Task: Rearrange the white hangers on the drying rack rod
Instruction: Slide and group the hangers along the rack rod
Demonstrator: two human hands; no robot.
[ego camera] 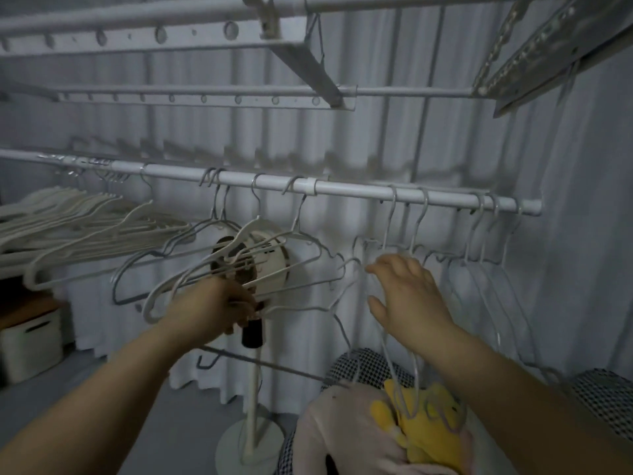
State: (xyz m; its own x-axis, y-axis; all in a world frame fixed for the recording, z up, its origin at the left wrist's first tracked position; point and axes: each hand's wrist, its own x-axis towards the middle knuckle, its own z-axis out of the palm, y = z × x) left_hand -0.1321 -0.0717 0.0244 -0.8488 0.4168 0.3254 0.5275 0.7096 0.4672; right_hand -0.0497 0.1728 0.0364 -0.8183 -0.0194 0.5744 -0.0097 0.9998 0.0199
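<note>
A white drying rack rod [342, 188] runs across the middle of the view. Several white hangers [301, 241] hang along it by thin metal hooks, and a dense bunch of hangers [78, 221] is crowded at its left end. My left hand [222, 306] grips the lower bars of a few hangers below the rod's middle. My right hand [407, 296] reaches up with spread fingers and touches the shoulder of a thin wire hanger [387, 234] further right. Two more hangers [486, 269] hang near the rod's right end.
A white standing fan [255, 262] is behind the hangers, its base [251, 443] on the grey floor. Higher rack bars [205, 94] cross overhead. A white storage box [30, 347] sits low left. Checkered fabric with a yellow item [424, 426] lies at the bottom right.
</note>
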